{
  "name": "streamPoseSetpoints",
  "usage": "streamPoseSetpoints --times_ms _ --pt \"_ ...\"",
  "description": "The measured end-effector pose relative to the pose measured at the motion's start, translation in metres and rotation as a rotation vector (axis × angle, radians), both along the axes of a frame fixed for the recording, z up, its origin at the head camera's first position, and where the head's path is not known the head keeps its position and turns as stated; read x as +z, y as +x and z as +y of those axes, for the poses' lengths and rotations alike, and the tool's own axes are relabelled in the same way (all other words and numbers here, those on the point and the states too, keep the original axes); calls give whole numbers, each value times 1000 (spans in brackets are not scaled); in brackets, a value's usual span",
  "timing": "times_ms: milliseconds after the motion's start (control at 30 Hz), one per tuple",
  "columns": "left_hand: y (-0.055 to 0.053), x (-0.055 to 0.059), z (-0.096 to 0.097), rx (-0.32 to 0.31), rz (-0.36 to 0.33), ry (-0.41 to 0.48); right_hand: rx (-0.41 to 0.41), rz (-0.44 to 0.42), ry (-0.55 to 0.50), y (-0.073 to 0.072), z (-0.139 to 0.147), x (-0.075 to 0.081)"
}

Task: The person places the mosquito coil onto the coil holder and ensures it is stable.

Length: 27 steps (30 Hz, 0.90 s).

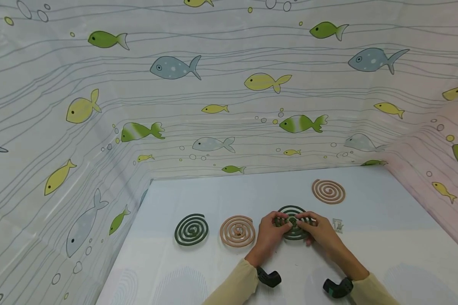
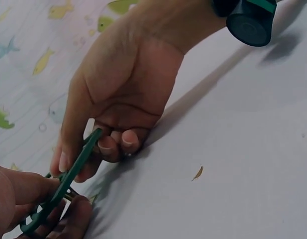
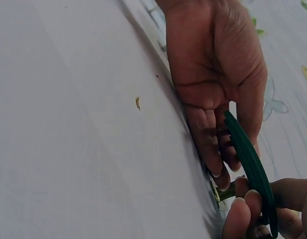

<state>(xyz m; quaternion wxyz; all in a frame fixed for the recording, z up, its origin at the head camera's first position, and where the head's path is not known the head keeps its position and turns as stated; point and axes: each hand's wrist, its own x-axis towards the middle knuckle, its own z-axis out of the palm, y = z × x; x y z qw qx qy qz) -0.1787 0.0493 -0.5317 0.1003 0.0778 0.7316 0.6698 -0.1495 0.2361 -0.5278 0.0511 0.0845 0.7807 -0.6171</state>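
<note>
Both hands hold a dark green mosquito coil (image 1: pixel 294 229), low over the white table. My left hand (image 1: pixel 269 234) pinches its left side and my right hand (image 1: pixel 323 232) its right side, thumbs meeting near the centre. Edge-on in the left wrist view, the coil (image 2: pixel 76 167) slants between the two hands. Under it, in the right wrist view, a small metal stand (image 3: pixel 221 195) shows by the fingertips, partly hidden. Left of the hands lie a brown coil (image 1: pixel 237 231) and another green coil (image 1: pixel 191 229).
Behind the right hand a second brown coil (image 1: pixel 328 192) lies flat. A small shiny metal stand (image 1: pixel 337 225) rests just right of that hand. Fish-printed sheeting (image 1: pixel 213 123) walls the table (image 1: pixel 168 279) at the back and sides. A tiny brown fragment (image 2: pixel 197 173) lies near the hands.
</note>
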Motion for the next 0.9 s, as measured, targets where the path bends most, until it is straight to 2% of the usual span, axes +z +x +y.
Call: streamPoseSetpoints --times_ms 200,567,900 --pt "1 0 0 17 5 -54 2 -4 -2 0 0 0" --pt "2 3 -1 12 10 -90 9 -5 -23 1 0 1" --pt "2 5 -1 -1 26 -123 13 -6 24 3 1 1"
